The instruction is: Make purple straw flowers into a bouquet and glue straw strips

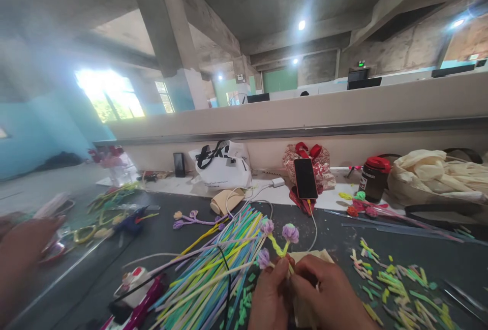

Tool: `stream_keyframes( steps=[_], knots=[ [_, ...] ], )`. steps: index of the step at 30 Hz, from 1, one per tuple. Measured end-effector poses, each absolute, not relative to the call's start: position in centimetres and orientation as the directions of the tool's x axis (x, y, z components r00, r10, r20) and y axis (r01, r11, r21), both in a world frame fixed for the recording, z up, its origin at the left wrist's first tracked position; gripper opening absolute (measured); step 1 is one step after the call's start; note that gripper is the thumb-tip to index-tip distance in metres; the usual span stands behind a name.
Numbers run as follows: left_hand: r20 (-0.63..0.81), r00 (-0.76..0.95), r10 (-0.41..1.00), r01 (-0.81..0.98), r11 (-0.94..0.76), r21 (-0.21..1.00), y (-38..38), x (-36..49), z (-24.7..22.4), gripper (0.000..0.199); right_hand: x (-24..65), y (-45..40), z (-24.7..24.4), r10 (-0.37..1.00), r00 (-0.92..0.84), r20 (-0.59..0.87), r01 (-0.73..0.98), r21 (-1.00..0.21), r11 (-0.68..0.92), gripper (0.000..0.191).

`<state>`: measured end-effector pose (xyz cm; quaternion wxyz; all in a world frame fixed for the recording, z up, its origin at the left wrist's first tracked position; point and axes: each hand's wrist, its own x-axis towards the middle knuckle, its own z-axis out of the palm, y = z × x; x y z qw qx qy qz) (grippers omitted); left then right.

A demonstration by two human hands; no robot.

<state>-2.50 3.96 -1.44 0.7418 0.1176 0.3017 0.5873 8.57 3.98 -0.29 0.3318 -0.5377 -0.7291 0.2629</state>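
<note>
“Head view: holding what, and where, taking the sheaf of pastel fuzzy pipe-cleaner stems [213, 269] as landmark?”

“Holding a small sprig of lilac fuzzy blooms on yellow-green stalks [281, 246], just right of the sheaf's far end. Pinched at the stalk base by the bare left hand [270, 289], with fingers curled nearly closed, and by the bare right hand [328, 287], with thumb and fingertips brought together.”

“Tight on the left?”

“Yes, parted from the sheaf only by chopped green snippets [246, 297]. Roomier on the right, across dark tabletop [331, 228] to the scattered yellow, green and pink clippings [400, 284], well right of the sheaf.”

“And bounded beyond the sheaf?”

“By a white ledge [339, 180], with a black-screened phone [306, 180] propped against a red-and-white patterned bag [324, 165].”

“Left of the sheaf?”

“Edged by a white-and-magenta hand tool [147, 302]. Well farther left, at the view's border, crossed by another person's blurred hand [30, 241]; impossible to tell its grip.”
</note>
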Motion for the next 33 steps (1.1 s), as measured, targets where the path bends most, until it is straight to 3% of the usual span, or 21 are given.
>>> stream_keyframes(
  steps=[5,9,16,19,22,25,27,30,33],
  knots=[
    [-0.270,0.206,0.941,-0.814,0.318,0.486,3.6,-2.3,-1.4,0.012,8.6,4.1,0.0,0.971,-0.164,0.176,0.387,-0.893,0.228,0.017],
    [-0.266,0.171,0.949,-0.822,0.286,0.493,3.5,-1.8,-1.8,0.010,8.6,4.4,0.1,0.979,-0.161,0.122,0.243,-0.957,0.159,0.020],
    [-0.375,0.113,0.920,-0.643,0.356,0.679,4.1,-2.4,-2.7,0.036,9.3,4.4,0.6,0.993,-0.040,0.115,0.344,-0.931,0.122,0.020],
    [-0.412,0.124,0.903,-0.381,0.427,0.820,3.7,-4.0,-2.6,0.035,9.8,4.5,1.4,0.993,-0.008,0.120,0.386,-0.915,0.114,0.018],
    [-0.399,0.142,0.906,0.056,0.395,0.917,3.0,-5.4,-1.8,0.041,10.4,4.6,2.3,0.990,-0.015,0.138,0.422,-0.897,0.131,0.018],
    [-0.231,0.034,0.972,0.495,0.184,0.849,2.8,-6.2,-0.2,0.045,10.9,4.6,2.7,0.984,-0.065,0.169,0.489,-0.854,0.178,0.018],
    [-0.132,-0.003,0.991,0.629,0.104,0.770,3.0,-6.4,1.1,0.044,11.0,4.4,2.7,0.974,-0.109,0.201,0.549,-0.805,0.227,0.017],
    [-0.151,0.018,0.988,0.489,0.123,0.864,3.9,-6.2,2.5,0.015,10.8,3.9,2.5,0.954,-0.183,0.237,0.628,-0.718,0.299,0.016],
    [-0.210,0.079,0.974,0.079,0.204,0.976,4.6,-5.5,2.8,0.026,10.5,3.6,2.3,0.933,-0.231,0.274,0.687,-0.633,0.356,0.015]
  ],
)
